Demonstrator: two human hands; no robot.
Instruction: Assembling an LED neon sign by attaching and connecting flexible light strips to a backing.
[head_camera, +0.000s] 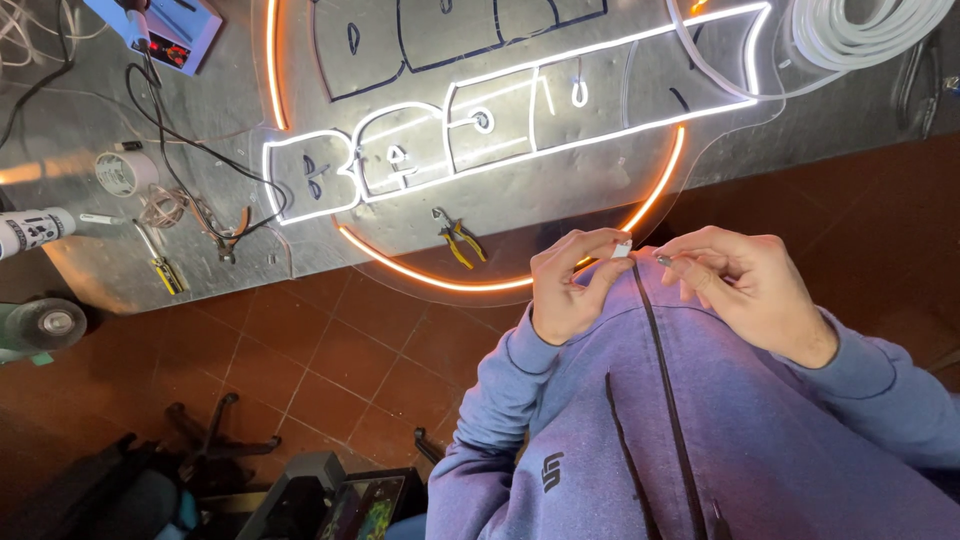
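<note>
**Ana:** Between the two hands, what was there?

**Me:** I saw a small white strip piece (622, 248) pinched in the left hand (568, 285). The thumb and first fingers were closed tight on it, up by the chest of the purple hoodie (650, 430). The right hand (745, 285) was curled nearly shut too. It held a tiny grey tip (664, 260), maybe a little tool, but it was too small for me to be sure. The tip sat just beside the white piece, not quite touching.

**Ana:** How would you do that bit well?

**Me:** I thought small, slow moves were best. I would keep the left hand steady and let only the right one move. I would also keep the grip soft, so the piece did not bend or pop out.

**Ana:** What was around?

**Me:** A thin black cord (670, 400) ran down the hoodie from the hands. Past the hands lay the glowing sign (500, 130) on a grey table (100, 270), with yellow pliers (458, 240) near its orange ring. A white coil (860, 30) sat at the far corner. Red floor tiles (330, 360) showed below.
</note>
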